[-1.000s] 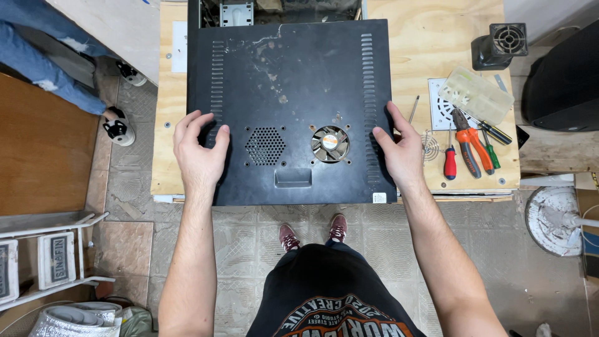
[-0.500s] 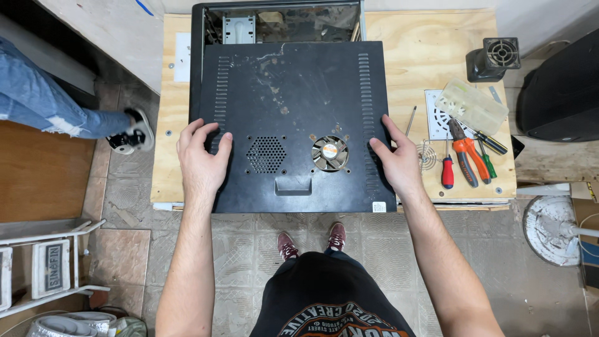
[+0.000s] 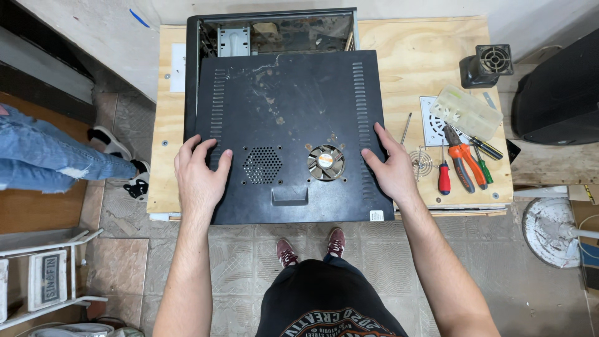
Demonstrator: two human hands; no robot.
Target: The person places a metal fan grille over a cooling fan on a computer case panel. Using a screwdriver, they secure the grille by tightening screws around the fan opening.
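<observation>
Head view: dusty black sheet-metal computer side panel [image 3: 293, 125] with vent slots and small round fan lies flat atop open black computer case [image 3: 274, 28], overhanging near edge of plywood workbench [image 3: 430, 50]. Left hand [image 3: 201, 178] flat on panel's left side, fingers spread, pressing, not clasped. Right hand [image 3: 392, 167] on panel's right edge, fingers extended, thumb on top. Right of it: red-handled screwdriver [image 3: 443, 178], orange-handled pliers [image 3: 465, 163], clear plastic box [image 3: 469, 112]. Another person's jeans leg [image 3: 56, 162] at left.
</observation>
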